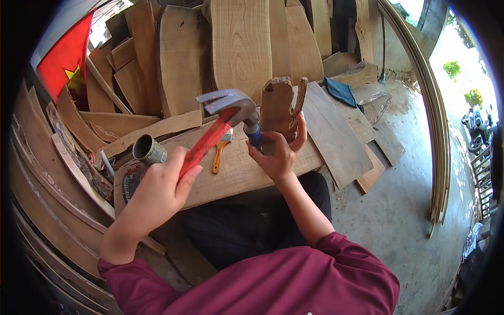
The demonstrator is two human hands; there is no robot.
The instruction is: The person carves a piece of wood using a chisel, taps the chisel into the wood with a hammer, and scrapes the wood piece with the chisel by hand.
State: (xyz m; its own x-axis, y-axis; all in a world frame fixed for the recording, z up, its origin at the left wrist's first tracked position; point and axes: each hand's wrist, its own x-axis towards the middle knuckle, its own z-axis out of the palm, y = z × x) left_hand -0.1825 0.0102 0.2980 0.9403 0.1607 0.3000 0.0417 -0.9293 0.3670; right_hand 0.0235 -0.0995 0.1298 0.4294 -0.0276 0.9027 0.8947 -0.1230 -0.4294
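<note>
My left hand (163, 184) is wrapped round the red handle of a claw hammer (210, 134). The hammer head is at the top of a blue-handled tool (255, 137), which looks like a chisel, though its blade is hidden. With thumb and fingers, my right hand (281, 152) grips that tool and also steadies an upright piece of rough-edged wood (276, 107) with a split strip along its right side. A paintbrush (219, 153) with an orange handle lies on the wooden board (210, 181) under the work, left of the blue tool.
An open can (149, 149) and a dark brush-like item (131, 184) stand at the board's left. Flat boards (336, 136) and a dark teal cloth (340, 92) lie to the right. Planks (241, 47) lean behind, near a red flag (65, 58). Long strips (438, 131) rise at right.
</note>
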